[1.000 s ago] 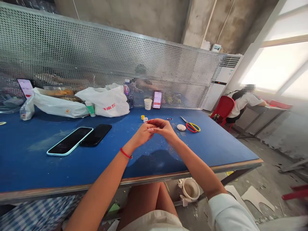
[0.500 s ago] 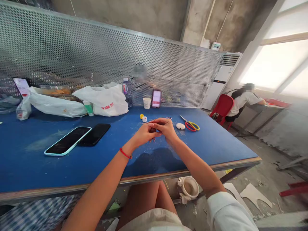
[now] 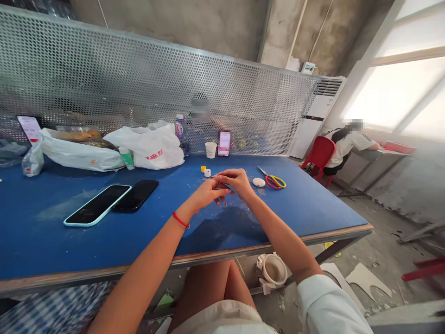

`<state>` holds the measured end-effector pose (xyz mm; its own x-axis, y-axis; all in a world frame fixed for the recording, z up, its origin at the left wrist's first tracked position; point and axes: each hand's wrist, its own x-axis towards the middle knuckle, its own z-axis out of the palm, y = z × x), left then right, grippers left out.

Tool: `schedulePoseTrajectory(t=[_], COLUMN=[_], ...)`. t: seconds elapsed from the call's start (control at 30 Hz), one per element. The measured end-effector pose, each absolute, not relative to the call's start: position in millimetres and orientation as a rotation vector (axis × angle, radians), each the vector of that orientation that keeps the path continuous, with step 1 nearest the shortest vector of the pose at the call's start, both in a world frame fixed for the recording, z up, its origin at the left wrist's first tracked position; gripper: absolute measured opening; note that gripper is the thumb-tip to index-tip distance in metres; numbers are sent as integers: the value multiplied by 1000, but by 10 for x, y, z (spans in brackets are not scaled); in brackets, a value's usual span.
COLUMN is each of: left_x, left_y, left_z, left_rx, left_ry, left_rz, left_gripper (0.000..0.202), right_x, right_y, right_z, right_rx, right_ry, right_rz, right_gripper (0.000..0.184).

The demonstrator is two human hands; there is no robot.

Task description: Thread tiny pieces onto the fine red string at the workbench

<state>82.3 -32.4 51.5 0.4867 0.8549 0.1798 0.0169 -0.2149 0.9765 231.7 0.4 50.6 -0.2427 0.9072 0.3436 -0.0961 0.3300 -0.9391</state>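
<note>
Left hand (image 3: 206, 195), with a red string bracelet (image 3: 180, 220) at the wrist, and right hand (image 3: 235, 181) held low over a blue-topped workbench with a metal-banded edge (image 3: 278, 218). Fingertips (image 3: 222, 188) of both hands drawn in and pressed close, pinching at one spot; whatever lies between them is too small to tell. Nearest, beyond the hands: a yellow bottle cap (image 3: 203, 169) beside a small white cap (image 3: 207, 172). To the right, a white round disc (image 3: 258, 182) just beside red-and-yellow-handled scissors (image 3: 274, 182). To the left, a black smartphone (image 3: 135, 195) touching a smartphone in a pale blue case (image 3: 97, 205). Further back, a white paper cup (image 3: 210, 150), a white plastic bag (image 3: 146, 148) and a perforated metal screen (image 3: 139, 79). Far right, a co-worker (image 3: 346, 146) sits on a red plastic chair (image 3: 321, 155) at a window-side counter.
</note>
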Motion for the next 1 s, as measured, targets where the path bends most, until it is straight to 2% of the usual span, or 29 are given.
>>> schedulePoseTrajectory(t=[0.27, 0.63, 1.0], left_x=[765, 827, 849], left_y=[-278, -257, -416], left_z=[512, 488, 544], left_rx=[1447, 1547, 1530], left_ry=[792, 803, 843], left_rz=[1004, 1352, 1499], left_gripper=[28, 34, 24], right_x=[2341, 2224, 2163], right_y=[84, 28, -88], right_z=[496, 427, 448], right_rx=[-652, -677, -596], right_ry=[-1636, -1351, -1316], right_rz=[1187, 1138, 830], right_gripper=[33, 24, 14])
